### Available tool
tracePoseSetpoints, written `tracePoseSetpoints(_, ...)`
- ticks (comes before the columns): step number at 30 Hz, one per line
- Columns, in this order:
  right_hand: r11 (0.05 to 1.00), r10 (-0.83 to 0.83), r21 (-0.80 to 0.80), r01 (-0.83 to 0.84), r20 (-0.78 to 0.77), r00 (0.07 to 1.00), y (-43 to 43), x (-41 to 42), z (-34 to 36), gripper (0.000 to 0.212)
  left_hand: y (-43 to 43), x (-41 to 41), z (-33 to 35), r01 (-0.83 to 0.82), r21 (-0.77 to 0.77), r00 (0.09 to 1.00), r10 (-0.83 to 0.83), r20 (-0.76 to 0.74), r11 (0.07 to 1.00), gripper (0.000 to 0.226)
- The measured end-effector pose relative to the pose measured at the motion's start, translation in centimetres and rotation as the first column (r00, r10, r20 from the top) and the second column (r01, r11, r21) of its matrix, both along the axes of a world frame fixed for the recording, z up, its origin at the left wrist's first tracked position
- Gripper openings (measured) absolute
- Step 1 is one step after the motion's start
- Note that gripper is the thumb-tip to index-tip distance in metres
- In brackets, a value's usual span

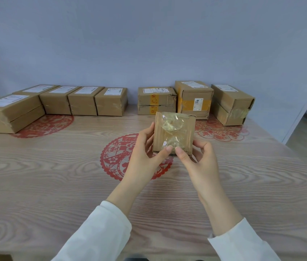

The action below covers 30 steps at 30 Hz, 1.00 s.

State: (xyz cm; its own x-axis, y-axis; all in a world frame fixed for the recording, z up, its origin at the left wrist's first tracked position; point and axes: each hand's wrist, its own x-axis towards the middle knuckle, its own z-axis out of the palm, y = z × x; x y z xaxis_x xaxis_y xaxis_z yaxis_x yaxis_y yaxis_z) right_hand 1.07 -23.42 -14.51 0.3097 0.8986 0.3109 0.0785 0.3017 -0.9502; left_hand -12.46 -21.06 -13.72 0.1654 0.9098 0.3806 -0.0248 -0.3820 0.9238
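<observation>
A small cardboard box (177, 119) with crumpled clear tape on its facing side is held up above the wooden table (55, 176), tilted toward me. My left hand (145, 153) grips its left side, thumb on the lower front. My right hand (199, 162) holds the lower right corner, thumb pressed on the tape near the bottom edge. Both thumbs nearly meet at the box's lower front. White sleeves cover both forearms.
Several sealed cardboard parcels line the back of the table: a row at the left (83, 100) and three at the right (194, 98). Red paper-cut decorations (115, 157) lie under the table's surface. A wall stands behind; the table's right edge drops to a floor.
</observation>
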Motion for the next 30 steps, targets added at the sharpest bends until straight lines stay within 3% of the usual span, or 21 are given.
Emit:
tracePoseSetpoints(5,0.999,0.017,0.030,-0.017,0.002,1.000,-0.1,-0.2,-0.1,0.069,0.2,-0.2,0.1,0.029,0.024,0.999,-0.029,-0.023,0.999,0.066)
tracePoseSetpoints(8,0.998,-0.013,0.056,0.011,0.054,0.998,-0.2,-0.5,-0.4,0.060,0.3,-0.2,0.2,0.001,-0.006,1.000,-0.001,-0.018,1.000,0.074)
tracePoseSetpoints(10,0.998,-0.019,0.057,0.013,0.098,0.995,-0.2,-0.7,-0.7,0.065,0.4,-0.2,0.0,-0.036,-0.026,0.999,0.037,0.005,0.999,0.076)
tracePoseSetpoints(13,1.000,0.021,0.008,-0.020,-0.014,1.000,-0.5,-0.9,-0.7,0.071,0.1,0.0,-0.4,-0.031,-0.012,0.999,0.031,0.012,0.999,0.069)
tracePoseSetpoints(15,1.000,0.017,0.011,-0.016,-0.070,0.997,-0.5,-0.8,-0.6,0.062,-0.2,0.2,-0.7,0.011,-0.001,1.000,-0.011,0.018,1.000,0.069)
tracePoseSetpoints(30,0.997,0.054,0.064,-0.041,-0.207,0.977,-1.0,-0.2,-0.3,0.050,-0.6,0.2,-0.4,0.089,0.007,0.993,-0.090,0.082,0.996,0.070)
